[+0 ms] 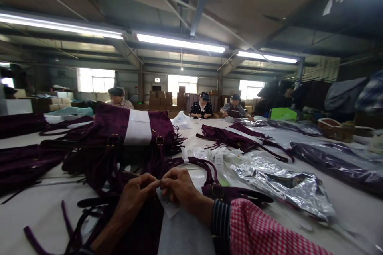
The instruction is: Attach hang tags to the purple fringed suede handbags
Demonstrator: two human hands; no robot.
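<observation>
My left hand [136,193] and my right hand [183,189] meet fingertip to fingertip over a purple bag. Each is closed in a pinch; whatever lies between the fingertips is too small to make out. Just under my right fingers hangs a white paper tag [171,209], partly covered by them. Below lies the purple bag, with a broad white paper band [187,233] across it and a buckled strap [218,192] to the right. Thin purple handles [206,163] arch up behind my right hand.
A stack of purple bags [112,125] with white bands rises at the left. Another purple bag [233,137] lies farther back. Shiny clear plastic bags [284,183] and wrapped bags [332,163] cover the right. Several people [201,106] sit across the table.
</observation>
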